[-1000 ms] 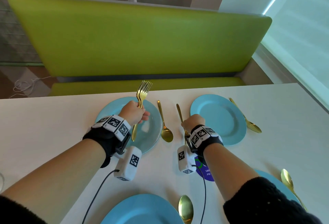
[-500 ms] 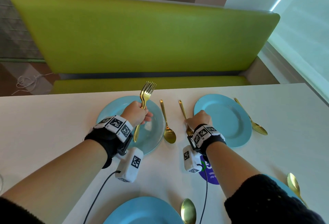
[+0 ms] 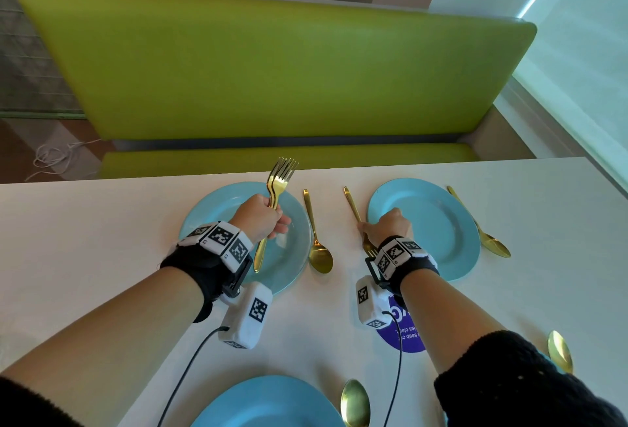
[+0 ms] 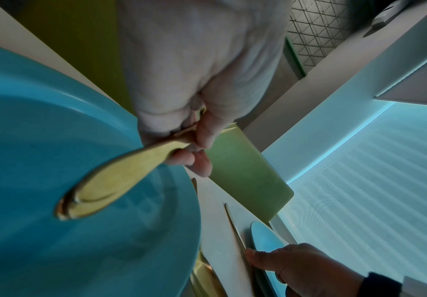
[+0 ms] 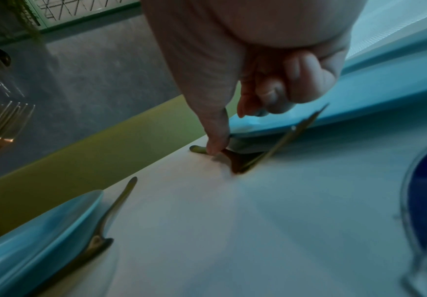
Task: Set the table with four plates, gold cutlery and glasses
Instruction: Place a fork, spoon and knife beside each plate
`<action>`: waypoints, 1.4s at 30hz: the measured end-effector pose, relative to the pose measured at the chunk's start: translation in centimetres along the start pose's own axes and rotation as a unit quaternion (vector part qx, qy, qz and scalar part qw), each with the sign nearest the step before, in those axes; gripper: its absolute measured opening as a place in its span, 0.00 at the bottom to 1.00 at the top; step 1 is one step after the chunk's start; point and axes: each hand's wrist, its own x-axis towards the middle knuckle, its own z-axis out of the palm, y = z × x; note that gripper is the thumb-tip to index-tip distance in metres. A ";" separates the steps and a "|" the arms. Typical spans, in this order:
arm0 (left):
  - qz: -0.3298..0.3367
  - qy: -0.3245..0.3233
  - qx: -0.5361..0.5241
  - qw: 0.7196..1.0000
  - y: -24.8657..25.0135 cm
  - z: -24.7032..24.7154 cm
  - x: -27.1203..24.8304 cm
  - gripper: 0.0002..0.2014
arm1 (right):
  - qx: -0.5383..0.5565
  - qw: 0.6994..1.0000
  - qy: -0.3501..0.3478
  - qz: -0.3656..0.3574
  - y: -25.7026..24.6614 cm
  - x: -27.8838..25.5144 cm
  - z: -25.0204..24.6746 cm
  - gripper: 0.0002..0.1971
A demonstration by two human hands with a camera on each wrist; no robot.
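Head view. Left hand (image 3: 260,217) is clenched around a bundle of gold forks (image 3: 277,188), tines pointing up and away, handles hanging over the far-left blue plate (image 3: 204,209). A gold spoon (image 3: 317,243) lies on the white tabletop (image 3: 85,239) just right of that plate. Right hand (image 3: 387,228) rests on a single gold fork (image 3: 351,204) lying flat just left of the far-right blue plate (image 3: 438,222); the tine end is hidden under the wrist. A second spoon (image 3: 486,229) lies right of that plate. A third blue plate (image 3: 268,403) and spoon (image 3: 355,403) sit at the near edge. A green bench (image 3: 272,66) stands behind the tabletop.

Left wrist view. The fingers (image 4: 202,136) curl round the fork handles (image 4: 110,180), held above the blue plate (image 4: 29,140).

Right wrist view. The thumb tip (image 5: 215,140) presses the lying fork's handle (image 5: 271,148) to the tabletop beside the plate rim (image 5: 360,104); the remaining fingers (image 5: 296,80) are curled in, and whether they grip the fork cannot be told.
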 end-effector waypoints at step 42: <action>0.026 -0.204 0.184 0.961 -4.0 -12.7 -13.1 0.07 | -0.072 0.946 -0.053 -0.312 -6.6 -29.2 3.1 0.13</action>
